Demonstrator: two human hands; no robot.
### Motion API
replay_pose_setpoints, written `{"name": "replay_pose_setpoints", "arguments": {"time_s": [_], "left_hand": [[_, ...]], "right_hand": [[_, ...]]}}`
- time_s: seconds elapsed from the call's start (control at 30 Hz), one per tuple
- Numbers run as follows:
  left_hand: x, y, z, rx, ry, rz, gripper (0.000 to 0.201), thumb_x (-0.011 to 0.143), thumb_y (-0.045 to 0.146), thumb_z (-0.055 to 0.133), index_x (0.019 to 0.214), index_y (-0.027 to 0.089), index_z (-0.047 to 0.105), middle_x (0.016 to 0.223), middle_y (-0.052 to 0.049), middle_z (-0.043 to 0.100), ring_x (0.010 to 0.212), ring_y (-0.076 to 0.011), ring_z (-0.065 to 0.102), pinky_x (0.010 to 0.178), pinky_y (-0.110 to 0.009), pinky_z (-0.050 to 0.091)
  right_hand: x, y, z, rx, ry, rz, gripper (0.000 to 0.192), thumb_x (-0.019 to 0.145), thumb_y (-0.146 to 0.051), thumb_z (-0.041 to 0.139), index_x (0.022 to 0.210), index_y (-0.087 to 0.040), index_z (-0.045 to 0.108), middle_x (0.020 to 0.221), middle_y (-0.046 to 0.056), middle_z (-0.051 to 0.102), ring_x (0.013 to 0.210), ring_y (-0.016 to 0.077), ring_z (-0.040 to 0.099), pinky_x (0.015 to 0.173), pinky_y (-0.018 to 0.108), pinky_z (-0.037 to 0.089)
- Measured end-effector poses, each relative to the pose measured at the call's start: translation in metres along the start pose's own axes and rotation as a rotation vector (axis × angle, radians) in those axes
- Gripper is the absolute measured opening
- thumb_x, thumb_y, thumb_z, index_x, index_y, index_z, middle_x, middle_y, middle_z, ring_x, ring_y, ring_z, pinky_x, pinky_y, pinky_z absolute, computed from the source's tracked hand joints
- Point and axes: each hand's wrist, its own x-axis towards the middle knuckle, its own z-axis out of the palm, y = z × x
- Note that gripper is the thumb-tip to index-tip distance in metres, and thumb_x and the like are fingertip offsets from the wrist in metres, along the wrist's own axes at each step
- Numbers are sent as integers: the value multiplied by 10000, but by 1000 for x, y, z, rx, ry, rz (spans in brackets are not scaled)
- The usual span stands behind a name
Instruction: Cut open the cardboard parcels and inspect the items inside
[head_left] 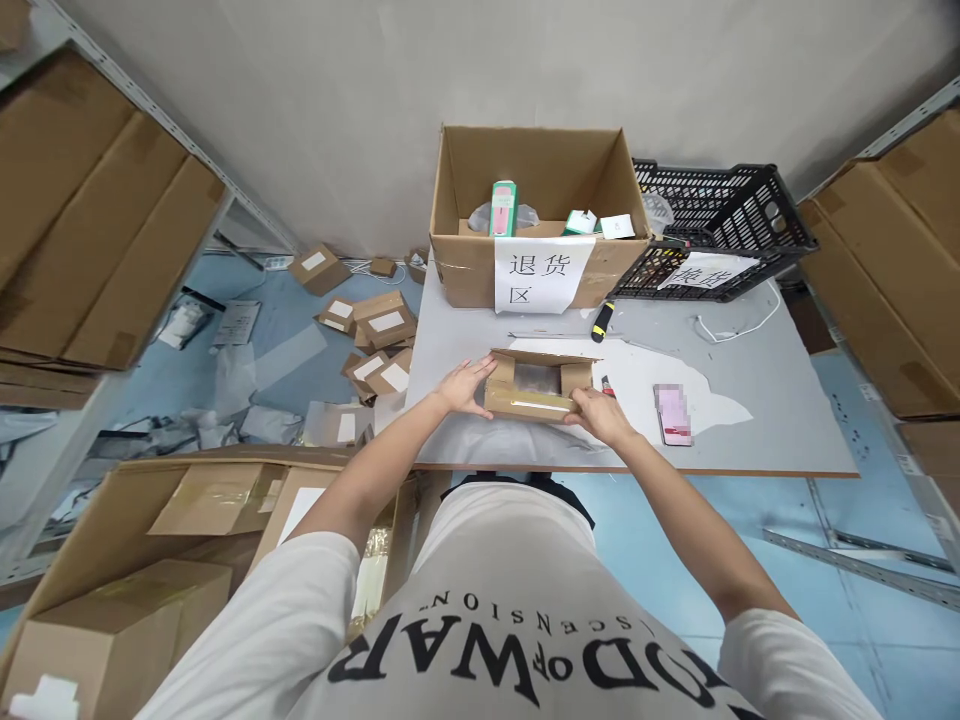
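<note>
A small cardboard box [525,403] lies at the table's front edge with its top open. Inside shows something greyish, perhaps plastic wrapped, that I cannot make out. Flat against the box's left end rests my left hand [466,388], its fingers spread. My right hand [597,414] has its fingers curled on the front right corner of the box. Just beyond that hand a small red and black tool [607,386] is partly visible. A black and yellow utility knife [602,322] lies farther back, apart from both hands.
A large carton [465,270] with green boxes inside and a black plastic crate [720,240] stand along the table's back. A phone [673,414] lies to the right. Small cartons [384,320] litter the floor at left; a big carton [120,490] of boxes stands front left.
</note>
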Motion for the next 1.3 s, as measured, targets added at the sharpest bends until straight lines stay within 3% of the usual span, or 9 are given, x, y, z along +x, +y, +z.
{"name": "replay_pose_setpoints", "arguments": {"time_s": [0.17, 0.3, 0.47, 0.6, 0.73, 0.83, 0.93, 1.1, 1.3], "left_hand": [[10, -2, 1, 17, -4, -5, 1096, 583, 577, 680, 1447, 101, 203, 1513, -191, 185, 1390, -292, 222, 1120, -444, 168], [8, -1, 4, 20, -13, 9, 1098, 588, 540, 678, 1451, 86, 174, 1516, -200, 161, 1395, -275, 213, 1122, -427, 168], [3, -1, -1, 22, -55, 48, 1106, 602, 500, 661, 1459, 78, 104, 1523, -213, 106, 1395, -283, 207, 1108, -433, 202], [1, 2, -15, 43, -151, 20, 1008, 639, 389, 624, 1460, 114, 109, 1532, -188, 111, 1393, -306, 199, 1083, -499, 228], [6, 21, -25, 92, -47, -31, 644, 767, 386, 508, 1349, 137, 391, 1473, -169, 309, 1366, -337, 241, 1072, -589, 164], [20, 44, -26, 141, 27, 44, 408, 809, 333, 482, 1165, 155, 568, 1320, -151, 503, 1271, -318, 399, 1085, -581, 117], [42, 66, -23, 173, -71, 180, 271, 802, 284, 529, 1009, 157, 649, 1168, -125, 617, 1088, -266, 561, 1093, -510, 154], [77, 89, -8, 217, -269, 177, 130, 721, 236, 650, 818, 163, 696, 905, -96, 713, 955, -233, 623, 1092, -455, 143], [91, 96, 13, 240, -264, -1, 137, 658, 185, 701, 791, 173, 725, 820, -70, 723, 965, -296, 622, 1120, -486, 40]], "right_hand": [[-29, -12, 16, -92, 52, -23, 361, 883, -101, 316, 1084, -208, 596, 1036, 110, 668, 1010, 225, 571, 1026, 366, 300], [-56, -27, 58, -97, 128, -29, 522, 864, -75, 287, 1365, -151, 410, 1421, 123, 423, 1335, 249, 335, 1086, 434, 246], [-63, -43, 95, -112, 175, 55, 571, 865, -159, 375, 1428, -104, 299, 1503, 165, 255, 1393, 291, 202, 1084, 499, 242], [-63, -44, 77, -88, 227, 61, 473, 911, -205, 326, 1373, -130, 401, 1455, 146, 366, 1351, 259, 318, 1083, 492, 247], [-54, -37, 33, -10, 220, 149, 407, 947, -283, 290, 1257, -178, 532, 1241, 102, 605, 1122, 212, 569, 946, 354, 423], [-29, -31, -1, -40, 120, 221, 391, 922, -277, 366, 1276, -205, 515, 1195, 92, 631, 1017, 220, 619, 786, 300, 483], [9, -31, -24, -146, -121, 181, 362, 864, -207, 473, 1211, -209, 574, 1173, 112, 639, 1035, 240, 611, 782, 292, 472], [59, -49, -24, -257, -303, 94, 273, 794, -139, 574, 1047, -137, 675, 1074, 171, 667, 1011, 269, 619, 827, 317, 460], [82, -60, -8, -375, -361, 52, 281, 827, -82, 509, 1050, -100, 680, 1121, 191, 649, 1088, 272, 577, 924, 362, 412]]}}
